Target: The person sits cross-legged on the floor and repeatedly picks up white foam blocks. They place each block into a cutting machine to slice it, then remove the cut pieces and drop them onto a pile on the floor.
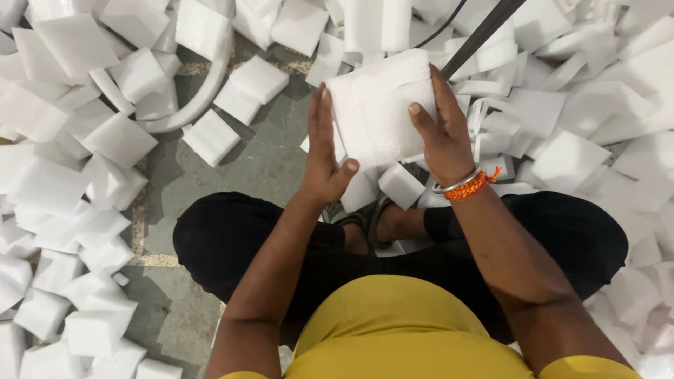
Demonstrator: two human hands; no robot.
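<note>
I sit cross-legged on the floor in black trousers and a yellow shirt. Both hands press a thick stack of white foam sheets (379, 105) held above my feet. My left hand (324, 154) lies flat against the stack's left side, thumb under it. On the right side my right hand (441, 133) grips the stack with its fingers over the edge; its wrist carries a metal bangle and an orange thread.
Loose white foam squares (84, 189) lie heaped on the grey floor (260, 161) to the left, right and behind. A curved white tube (203, 91) rests at upper left. A dark rod (481, 31) slants in from the top right.
</note>
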